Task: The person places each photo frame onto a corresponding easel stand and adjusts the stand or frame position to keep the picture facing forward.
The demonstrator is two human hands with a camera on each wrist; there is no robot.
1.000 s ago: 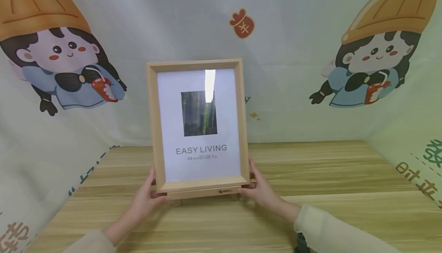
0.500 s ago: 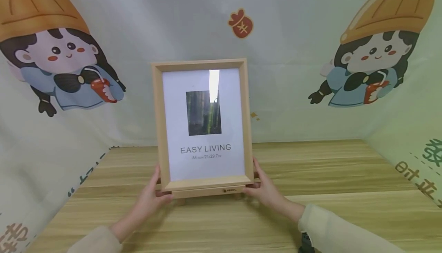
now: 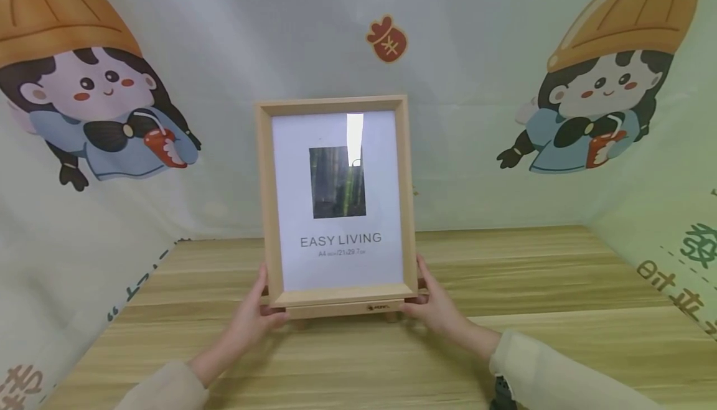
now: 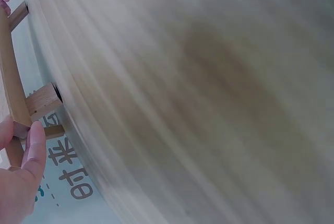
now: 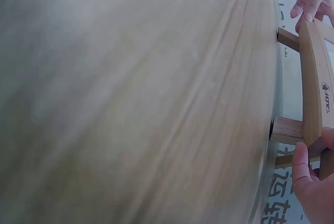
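Observation:
A light wooden picture frame (image 3: 338,295) with an "EASY LIVING" sheet and a small bamboo picture stands upright in the head view. It rests on the ledge of a small wooden easel (image 3: 342,310), whose short legs (image 4: 44,101) show from below in the wrist views. My left hand (image 3: 252,310) grips the ledge's left end, thumb in front and fingers behind. At the other end my right hand (image 3: 439,313) holds the ledge the same way. In the right wrist view the ledge (image 5: 315,85) bears a dark printed logo.
The stand is on a wood-grain tabletop (image 3: 504,273). Behind it hangs a pale cloth backdrop (image 3: 448,117) printed with cartoon figures, a red pouch and Chinese characters, which also runs along both sides. A dark object (image 3: 502,391) shows under the right sleeve.
Both hands have shifted the easel and picture frame a little to the right, still gripping the ledge ends. The head view has turned slightly.

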